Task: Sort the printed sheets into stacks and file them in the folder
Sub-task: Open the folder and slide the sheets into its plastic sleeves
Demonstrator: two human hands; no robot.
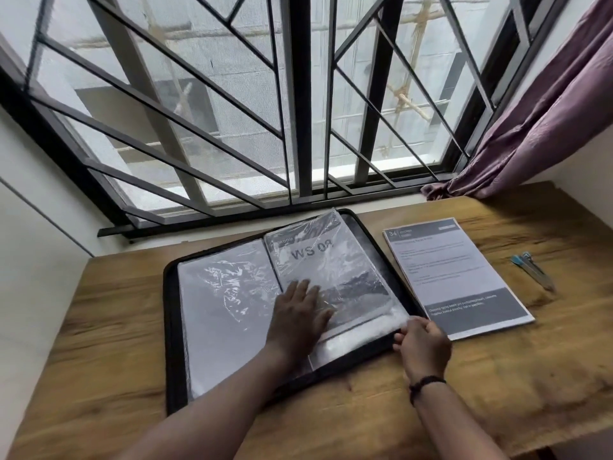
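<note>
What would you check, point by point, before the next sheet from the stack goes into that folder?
1. Folder lies open and flat on the table: ok.
2. Sheet already in the right-hand sleeve, fully seated: cannot tell; the plastic glares and the frame is blurred.
3. Left hand presses flat on that sleeve to steady it: ok.
4. Right hand pinches the sleeve's near right corner: ok.
5. Stack waits to the right of the folder, printed side up: ok.
6. Pens lie apart from the stack, out of the way: ok.
</note>
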